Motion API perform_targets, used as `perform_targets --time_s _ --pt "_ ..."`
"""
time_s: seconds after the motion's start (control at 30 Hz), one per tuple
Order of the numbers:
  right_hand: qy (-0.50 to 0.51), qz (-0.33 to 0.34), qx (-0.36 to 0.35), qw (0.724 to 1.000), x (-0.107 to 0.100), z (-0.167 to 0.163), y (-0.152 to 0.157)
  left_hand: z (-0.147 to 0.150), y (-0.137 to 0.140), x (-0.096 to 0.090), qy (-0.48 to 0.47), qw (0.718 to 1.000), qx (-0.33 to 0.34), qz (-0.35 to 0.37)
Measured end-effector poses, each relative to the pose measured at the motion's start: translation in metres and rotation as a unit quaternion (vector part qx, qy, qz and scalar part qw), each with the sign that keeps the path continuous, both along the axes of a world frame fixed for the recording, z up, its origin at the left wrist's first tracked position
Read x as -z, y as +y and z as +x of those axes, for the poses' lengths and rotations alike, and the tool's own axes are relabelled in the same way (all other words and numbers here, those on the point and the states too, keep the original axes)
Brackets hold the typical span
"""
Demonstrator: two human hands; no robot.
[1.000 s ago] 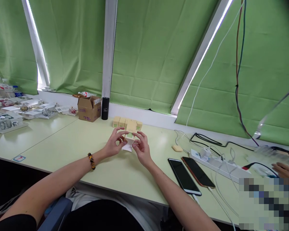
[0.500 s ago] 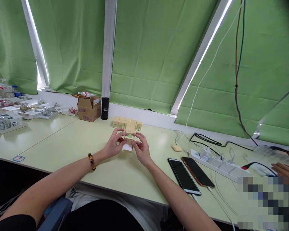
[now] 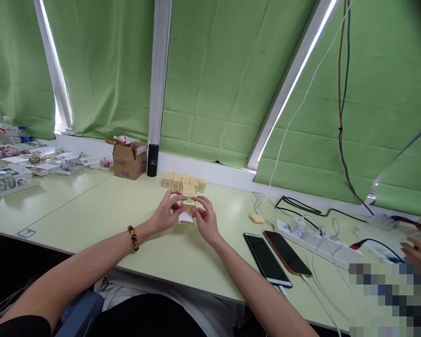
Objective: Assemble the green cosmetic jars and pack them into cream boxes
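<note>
Between both hands is a small tan cardboard box with a green label window and a white flap sticking out toward me. My left hand grips its left side, thumb low and index finger along the upper edge. On the right side, my right hand holds it the same way. The fingers partly cover the box, so its inside is hidden. Just behind it stands a row of several similar small tan boxes on the pale table.
Two phones lie to the right, beside a white power strip with cables. A beige object sits near them. An open carton and a black cylinder stand at the back. Another person's hand is at far right.
My hands stay on the small box with almost the same grip; its top leans slightly differently. The other person's hand at far right has shifted. The view has moved a little.
</note>
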State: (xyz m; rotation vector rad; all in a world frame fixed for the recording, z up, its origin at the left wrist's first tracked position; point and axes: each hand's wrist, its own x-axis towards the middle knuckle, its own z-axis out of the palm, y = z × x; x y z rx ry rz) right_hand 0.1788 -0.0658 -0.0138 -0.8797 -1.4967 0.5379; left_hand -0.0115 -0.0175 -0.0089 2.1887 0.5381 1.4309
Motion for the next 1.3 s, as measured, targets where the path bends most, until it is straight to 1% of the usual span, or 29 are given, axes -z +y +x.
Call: perform_targets --time_s 0.17,0.3,0.43,0.6,0.77,0.87,1.0,1.17,1.3 --pt "0.006 -0.009 -0.004 1.000 0.000 0.001 0.001 -0.005 -0.003 -0.006 0.015 0.999 0.028 -0.003" --pt "0.014 -0.004 0.008 1.000 -0.001 0.003 0.002 -0.008 -0.005 -0.010 0.045 0.997 0.058 0.007" --pt "0.020 -0.001 0.014 1.000 -0.002 0.003 0.002 -0.007 -0.003 -0.008 0.059 0.996 0.067 -0.008" --pt "0.018 0.001 0.014 1.000 -0.001 0.002 0.002 -0.006 0.001 -0.003 0.055 0.996 0.074 -0.020" --pt "0.019 -0.001 0.011 1.000 -0.001 0.001 0.002 -0.006 0.000 -0.005 0.041 0.995 0.076 -0.041" --pt "0.020 -0.005 -0.003 1.000 0.000 0.001 0.001 -0.006 -0.004 -0.009 0.033 0.995 0.069 -0.062" --pt "0.021 0.000 -0.038 0.999 0.000 0.001 -0.001 -0.006 -0.007 -0.013 0.020 0.994 0.062 -0.089" --pt "0.014 0.015 -0.071 0.997 -0.001 0.001 -0.004 -0.005 -0.004 -0.009 -0.014 0.990 0.065 -0.122" --pt "0.011 0.000 -0.085 0.996 0.001 0.001 -0.005 -0.004 -0.003 -0.006 -0.041 0.984 0.069 -0.160"
